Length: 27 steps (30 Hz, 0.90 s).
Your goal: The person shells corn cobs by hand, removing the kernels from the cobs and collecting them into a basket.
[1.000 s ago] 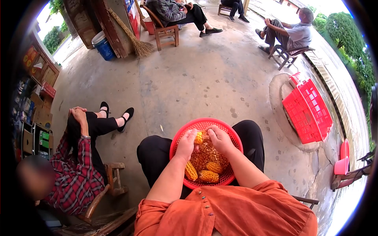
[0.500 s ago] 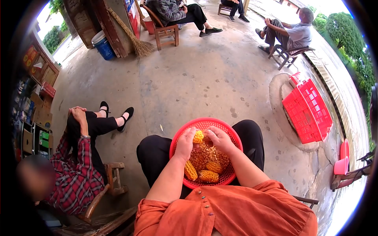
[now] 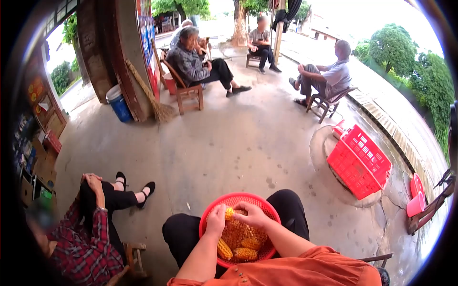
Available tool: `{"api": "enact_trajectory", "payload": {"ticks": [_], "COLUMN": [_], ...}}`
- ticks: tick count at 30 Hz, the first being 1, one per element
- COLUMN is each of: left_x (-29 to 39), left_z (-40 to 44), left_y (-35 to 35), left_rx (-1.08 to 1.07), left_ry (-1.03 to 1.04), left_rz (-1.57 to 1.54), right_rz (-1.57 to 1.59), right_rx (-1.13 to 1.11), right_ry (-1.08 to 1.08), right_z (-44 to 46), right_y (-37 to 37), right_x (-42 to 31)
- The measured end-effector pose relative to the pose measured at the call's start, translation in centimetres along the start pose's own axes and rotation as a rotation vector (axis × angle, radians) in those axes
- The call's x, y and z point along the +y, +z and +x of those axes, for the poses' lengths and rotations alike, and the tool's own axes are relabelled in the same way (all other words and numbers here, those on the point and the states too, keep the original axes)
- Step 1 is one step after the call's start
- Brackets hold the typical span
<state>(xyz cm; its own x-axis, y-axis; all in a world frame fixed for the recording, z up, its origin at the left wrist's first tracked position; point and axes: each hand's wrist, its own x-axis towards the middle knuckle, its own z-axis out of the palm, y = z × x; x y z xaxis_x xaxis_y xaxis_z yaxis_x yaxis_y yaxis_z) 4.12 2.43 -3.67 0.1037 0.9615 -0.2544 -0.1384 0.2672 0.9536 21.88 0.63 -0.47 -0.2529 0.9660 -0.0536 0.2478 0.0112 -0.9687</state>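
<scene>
A round red perforated basket [image 3: 208, 210] rests on my lap, between my knees. Loose kernels [image 3: 238, 229] and several pieces of yellow corn cob [image 3: 245, 254] lie inside it. Over the basket, my left hand [image 3: 215, 220] is closed around an ear of corn [image 3: 229, 213]. My right hand [image 3: 252, 215] is bent against the right side of the same ear, its fingertips pressed on it. Part of the ear is hidden by my fingers.
On the right stand a red plastic crate [image 3: 360, 162] and a pink tub [image 3: 415, 204]. A person in a plaid shirt [image 3: 90, 245] sits close on my left. Further off, several people sit on chairs near a broom [image 3: 150, 97] and a blue bucket [image 3: 119, 104].
My view has tilted upward, so the basket and my hands sit lower and more of the seated people shows. Both hands stay on the ear, the right one now closer to the left.
</scene>
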Motion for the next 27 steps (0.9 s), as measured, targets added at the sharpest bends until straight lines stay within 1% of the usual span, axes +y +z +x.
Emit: {"api": "enact_trajectory", "payload": {"ticks": [1,4,6,8,9,10,13,14,17,18,20,21,23,24,25,27], "left_x": [0.0,-0.4,0.0,0.9,1.2,0.8,-0.7,-1.0,-2.3,-2.2,-2.0,-1.8,-1.2,-1.0,-1.2,-1.5], "left_z": [0.0,0.1,-0.4,-1.0,-1.1,-0.8,-0.2,0.0,0.7,0.7,0.4,0.2,-0.1,-0.2,-0.2,-0.1], "left_y": [0.0,-0.2,0.1,0.5,0.5,0.4,0.1,0.1,-0.1,0.1,0.2,0.3,0.5,0.6,0.6,0.6], "left_rx": [-0.012,-0.058,-0.094,-0.085,-0.072,-0.089,-0.113,-0.111,-0.123,-0.126,-0.121,-0.112,-0.117,-0.119,-0.122,-0.135], "left_ry": [0.018,0.056,0.009,0.027,0.032,0.001,0.049,0.027,0.058,0.065,0.069,0.067,0.087,0.091,0.109,0.187], "left_rz": [0.007,-0.018,-0.076,-0.06,-0.049,-0.036,-0.012,-0.026,0.023,0.005,0.02,0.034,0.019,0.0,-0.001,0.075], "right_rz": [0.017,-0.038,-0.05,-0.068,-0.019,0.029,-0.027,-0.019,0.017,0.014,0.003,-0.001,0.045,0.178,0.17,0.251], "right_rx": [-0.006,0.002,0.006,0.01,0.008,0.006,0.029,0.03,0.05,0.056,0.042,0.046,0.036,-0.005,-0.001,0.017], "right_ry": [0.046,0.061,0.045,0.038,0.062,0.085,0.048,0.072,0.105,0.096,0.159,0.148,0.093,0.156,0.14,0.167], "right_z": [0.0,0.0,0.1,0.0,-0.1,-0.1,0.1,0.1,0.1,0.1,-0.1,-0.2,0.0,-0.7,-0.6,-0.7], "right_y": [0.1,0.1,0.0,0.0,0.0,0.0,0.3,0.4,0.6,0.5,0.5,0.7,0.4,0.2,0.0,0.3], "right_x": [-0.1,-0.4,0.0,-0.7,-0.9,-1.0,0.8,1.0,1.3,1.3,1.3,1.8,2.4,1.0,1.0,2.4]}}
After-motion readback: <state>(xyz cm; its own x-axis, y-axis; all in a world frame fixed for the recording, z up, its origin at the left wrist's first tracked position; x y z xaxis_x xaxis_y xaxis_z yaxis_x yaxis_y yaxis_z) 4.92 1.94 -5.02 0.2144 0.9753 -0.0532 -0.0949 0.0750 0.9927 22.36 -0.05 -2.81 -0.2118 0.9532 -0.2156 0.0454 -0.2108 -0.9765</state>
